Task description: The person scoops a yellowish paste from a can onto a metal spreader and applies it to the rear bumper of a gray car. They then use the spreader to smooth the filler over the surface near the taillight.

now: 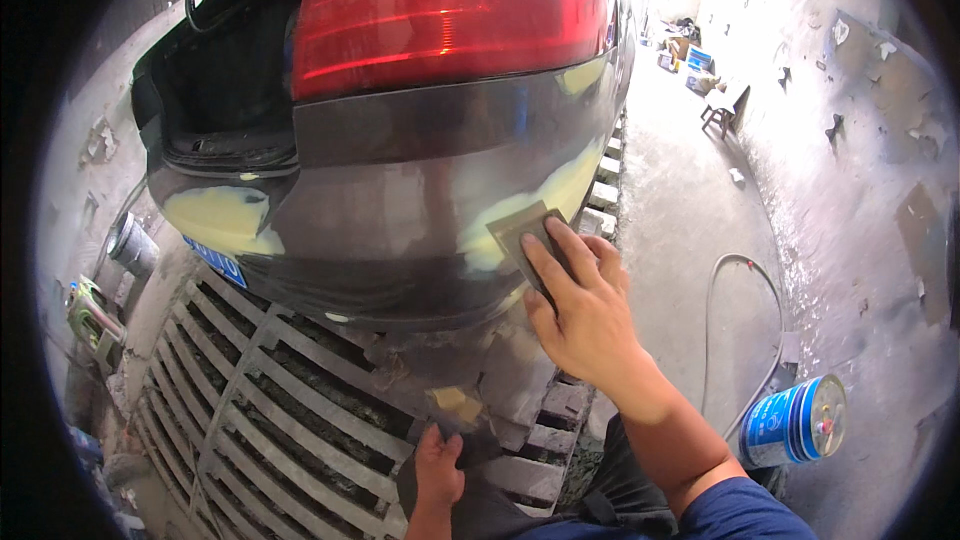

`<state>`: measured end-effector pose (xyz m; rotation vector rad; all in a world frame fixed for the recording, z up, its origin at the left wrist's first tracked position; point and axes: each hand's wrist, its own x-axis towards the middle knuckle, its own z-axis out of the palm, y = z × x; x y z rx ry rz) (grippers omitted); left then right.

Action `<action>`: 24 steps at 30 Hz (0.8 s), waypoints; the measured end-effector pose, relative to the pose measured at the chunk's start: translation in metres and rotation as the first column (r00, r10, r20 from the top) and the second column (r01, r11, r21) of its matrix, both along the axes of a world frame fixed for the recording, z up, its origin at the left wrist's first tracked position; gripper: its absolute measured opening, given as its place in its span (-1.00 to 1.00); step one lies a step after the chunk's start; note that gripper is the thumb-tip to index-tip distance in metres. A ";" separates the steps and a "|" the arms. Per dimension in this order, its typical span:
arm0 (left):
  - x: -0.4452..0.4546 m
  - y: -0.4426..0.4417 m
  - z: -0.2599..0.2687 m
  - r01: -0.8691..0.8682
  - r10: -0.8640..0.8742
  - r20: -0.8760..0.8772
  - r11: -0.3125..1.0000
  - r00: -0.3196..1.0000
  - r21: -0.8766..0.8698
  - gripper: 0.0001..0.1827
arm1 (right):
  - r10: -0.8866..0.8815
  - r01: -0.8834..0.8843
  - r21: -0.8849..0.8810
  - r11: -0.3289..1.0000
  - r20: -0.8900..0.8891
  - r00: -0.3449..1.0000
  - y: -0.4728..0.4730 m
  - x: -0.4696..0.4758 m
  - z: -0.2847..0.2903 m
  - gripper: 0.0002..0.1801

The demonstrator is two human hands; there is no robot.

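My right hand [589, 307] grips a flat putty spreader [521, 236], its front edge against the rear bumper [360, 210] of a dark car. Pale yellow body filler [551, 191] is smeared over the bumper's corner around the blade. Lower down, my left hand [437, 465] holds a dark flat mixing board [476, 446] by its edge, thumb on top. A lump of yellow filler [457, 403] sits on that board. Another wide filler patch [217, 214] covers the bumper left of centre, and a smaller patch [581, 77] lies beneath the red tail light [450, 22].
Slotted floor grating [277, 405] runs below the bumper. To the right stand a blue paint drum [791, 420] and a looped hose [709, 330], with a small stool [724, 105] farther off by the wall. At left are a metal bucket [133, 246] and the open trunk [225, 82].
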<state>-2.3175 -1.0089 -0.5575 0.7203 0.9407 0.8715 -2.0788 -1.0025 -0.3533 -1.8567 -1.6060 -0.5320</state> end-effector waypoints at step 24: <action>-0.019 -0.034 -0.068 0.178 -0.149 0.230 0.978 0.962 -0.111 -0.65 | -0.082 0.081 0.015 0.997 0.138 0.987 0.042 -0.038 0.021 -0.50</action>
